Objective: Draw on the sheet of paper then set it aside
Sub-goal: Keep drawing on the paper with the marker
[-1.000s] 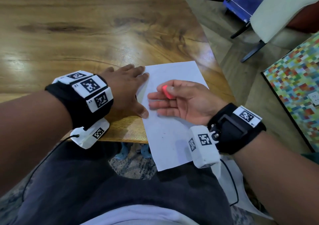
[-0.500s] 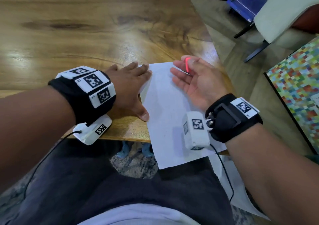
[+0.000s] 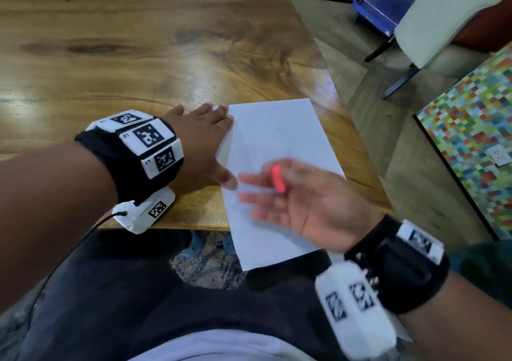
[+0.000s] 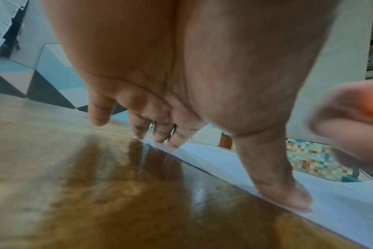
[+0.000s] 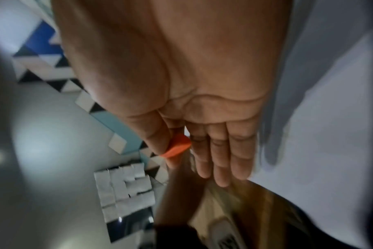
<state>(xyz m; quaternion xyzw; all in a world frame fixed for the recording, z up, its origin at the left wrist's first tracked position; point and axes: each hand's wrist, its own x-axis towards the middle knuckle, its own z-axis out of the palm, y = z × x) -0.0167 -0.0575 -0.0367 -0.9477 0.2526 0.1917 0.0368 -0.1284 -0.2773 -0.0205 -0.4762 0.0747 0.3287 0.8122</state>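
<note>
A white sheet of paper (image 3: 277, 136) lies at the near right corner of the wooden table (image 3: 138, 41), its near end hanging over the edge. My left hand (image 3: 213, 150) lies flat with straight fingers, pressing the sheet's left edge; in the left wrist view its fingertips (image 4: 160, 134) and thumb sit on the paper (image 4: 330, 202). My right hand (image 3: 263, 183) hovers blurred over the middle of the sheet, palm up, and pinches a small red-orange piece (image 3: 278, 179) between thumb and forefinger. The right wrist view shows that orange piece (image 5: 177, 146) under the thumb, the other fingers straight.
The table's right edge runs just beside the sheet, with bare floor beyond. A white chair (image 3: 432, 22) and a colourful mosaic panel (image 3: 471, 127) stand to the right. My lap in dark trousers (image 3: 166, 305) is below the near edge.
My right hand, still pinching the red-orange piece, swung up to the sheet's far end and has come back down over its middle. The left hand has stayed pressed on the left edge.
</note>
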